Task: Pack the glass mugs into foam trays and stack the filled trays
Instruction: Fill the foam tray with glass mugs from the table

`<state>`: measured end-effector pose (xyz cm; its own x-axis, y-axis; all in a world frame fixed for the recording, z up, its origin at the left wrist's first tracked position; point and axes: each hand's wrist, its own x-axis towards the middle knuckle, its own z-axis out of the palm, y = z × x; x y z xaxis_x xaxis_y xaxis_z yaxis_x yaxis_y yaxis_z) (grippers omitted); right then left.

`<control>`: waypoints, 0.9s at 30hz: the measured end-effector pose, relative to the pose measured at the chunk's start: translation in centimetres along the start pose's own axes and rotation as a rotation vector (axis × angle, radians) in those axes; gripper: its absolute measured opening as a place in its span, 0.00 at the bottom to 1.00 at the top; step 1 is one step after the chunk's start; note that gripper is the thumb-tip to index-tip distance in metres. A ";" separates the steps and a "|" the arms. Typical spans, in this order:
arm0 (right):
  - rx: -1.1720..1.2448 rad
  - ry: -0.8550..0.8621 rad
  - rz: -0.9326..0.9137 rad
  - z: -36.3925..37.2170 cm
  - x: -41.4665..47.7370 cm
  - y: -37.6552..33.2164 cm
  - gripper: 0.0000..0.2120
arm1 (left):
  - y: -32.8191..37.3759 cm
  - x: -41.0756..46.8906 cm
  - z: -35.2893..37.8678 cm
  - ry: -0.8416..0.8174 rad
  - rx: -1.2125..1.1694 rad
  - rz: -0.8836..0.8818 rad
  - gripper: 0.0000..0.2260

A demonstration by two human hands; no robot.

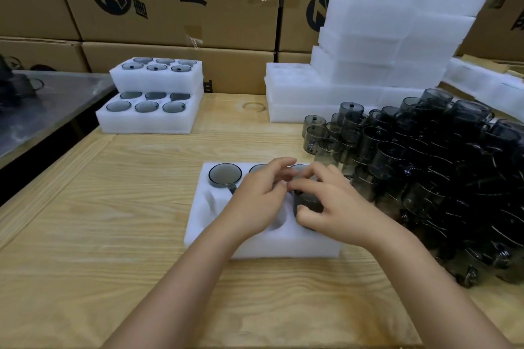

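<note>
A white foam tray [215, 235] lies on the wooden table in front of me. Its far row holds dark glass mugs, the leftmost one [225, 174] plainly seated; the near-left pockets [276, 222] are hollow. My right hand [334, 201] grips a smoky glass mug [309, 204] over the tray's near-right pocket, thumb and fingers curled round it. My left hand [259, 201] hovers beside it over the tray's middle, fingertips reaching toward the same mug; contact is unclear.
A big heap of loose dark mugs [425, 164] fills the table's right side. Two filled trays [150, 96] are stacked at the back left. Unfilled foam trays [391, 37] pile up at the back right. Cardboard boxes [170, 0] wall the rear; a metal table [42, 110] stands left.
</note>
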<state>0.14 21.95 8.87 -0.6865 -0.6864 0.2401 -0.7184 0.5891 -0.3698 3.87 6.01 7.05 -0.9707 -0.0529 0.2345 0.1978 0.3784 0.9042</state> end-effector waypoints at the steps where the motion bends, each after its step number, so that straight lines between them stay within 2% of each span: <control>1: -0.068 0.011 -0.027 0.1 0.0 -0.1 0.20 | 0.0 0.0 0.0 -0.003 -0.004 0.006 0.17; 3: -0.158 0.030 -0.077 0.2 0.0 -0.3 0.22 | 0.2 -0.2 0.1 -0.009 0.001 0.018 0.15; 7: -0.220 0.028 -0.147 0.7 -0.5 0.0 0.23 | 0.6 -0.4 0.2 -0.072 0.067 0.053 0.21; 10: -0.185 -0.058 -0.081 1.2 -1.1 0.7 0.27 | 0.7 -0.5 0.4 -0.115 0.140 0.087 0.23; 13: -0.056 -0.113 -0.021 1.3 -1.3 1.1 0.21 | 0.9 -0.6 0.6 -0.092 0.158 0.136 0.24; 16: 0.002 0.017 0.064 1.1 0.1 0.4 0.21 | 1.4 -0.1 0.8 0.004 0.137 0.189 0.22; 18: -0.112 0.008 0.103 1.2 1.2 -0.2 0.21 | 1.9 0.2 1.4 0.015 0.165 0.225 0.23; 21: -0.519 -0.275 0.132 2.2 2.1 -0.7 0.33 | 2.1 0.4 2.8 -0.123 0.401 0.267 0.25; 22: -0.623 -0.318 0.132 2.4 2.3 -0.7 0.35 | 2.0 0.5 3.2 -0.173 0.500 0.263 0.24; 25: -0.693 -0.331 0.159 2.7 2.3 -0.5 0.35 | 1.9 0.7 3.3 -0.214 0.614 0.238 0.19; 27: -0.667 -0.311 0.171 2.9 2.1 -0.3 0.36 | 2.0 0.4 3.3 -0.165 0.673 0.274 0.22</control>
<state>-0.76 19.07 6.88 -0.8019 -0.5929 -0.0729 -0.5886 0.7632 0.2666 3.45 9.80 7.78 -0.9168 0.2446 0.3158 0.3612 0.8450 0.3944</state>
